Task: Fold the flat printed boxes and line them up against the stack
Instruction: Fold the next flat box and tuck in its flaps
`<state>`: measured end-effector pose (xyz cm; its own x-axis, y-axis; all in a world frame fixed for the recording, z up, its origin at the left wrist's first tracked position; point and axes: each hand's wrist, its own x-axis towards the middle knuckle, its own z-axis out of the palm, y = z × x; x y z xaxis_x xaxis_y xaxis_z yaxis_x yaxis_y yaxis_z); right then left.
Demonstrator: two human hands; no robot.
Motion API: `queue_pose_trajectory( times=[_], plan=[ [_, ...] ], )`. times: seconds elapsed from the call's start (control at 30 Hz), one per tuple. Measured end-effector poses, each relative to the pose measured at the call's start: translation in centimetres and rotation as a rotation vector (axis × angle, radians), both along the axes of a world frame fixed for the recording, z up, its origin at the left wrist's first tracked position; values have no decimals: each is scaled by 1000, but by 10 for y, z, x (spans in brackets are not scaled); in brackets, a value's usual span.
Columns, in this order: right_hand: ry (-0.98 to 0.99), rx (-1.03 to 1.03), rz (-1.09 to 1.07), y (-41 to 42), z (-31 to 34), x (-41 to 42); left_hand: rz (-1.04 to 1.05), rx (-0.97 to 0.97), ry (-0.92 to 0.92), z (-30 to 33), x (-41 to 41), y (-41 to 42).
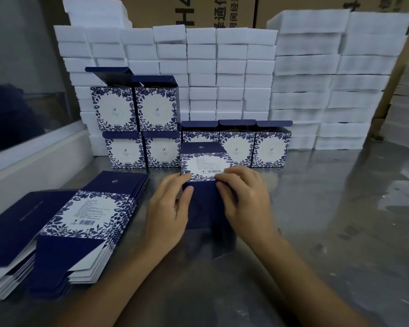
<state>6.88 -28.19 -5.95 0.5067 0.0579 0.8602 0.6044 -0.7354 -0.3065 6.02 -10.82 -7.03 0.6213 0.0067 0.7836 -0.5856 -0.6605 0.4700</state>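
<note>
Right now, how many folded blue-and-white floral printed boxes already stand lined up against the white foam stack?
7: five on the table, at and, the third half hidden by the box being folded; two on top, at and. None seem hidden.

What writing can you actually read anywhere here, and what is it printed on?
"H4": brown carton behind the white foam stack.
"通信": same carton, cut off at the top edge.
Barcode and small print: box being folded, too small to read.
Barcode and small print: flat box pile, too blurred.
Logos on folded boxes: unreadable.
</note>
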Motion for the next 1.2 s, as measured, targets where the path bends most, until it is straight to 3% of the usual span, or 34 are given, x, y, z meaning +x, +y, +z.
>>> queue_pose_trajectory(
  times=[0.27,0.53,0.8,1.0,1.2],
  plan=[
    [139,-31,-13,32,5,-4,41,-19,-10,-3,1,-9],
    [25,79,19,19,-7,6,67,16,47,-7,-2,-7],
    [73,171,39,12,-12,11,43,34,93,-19,3,-7],
    [287,486,150,9,-20,4,7,43,79,-26,7,-4],
    [307,533,207,3,-18,8,-64,-111,234,-30,12,3]
  ],
)
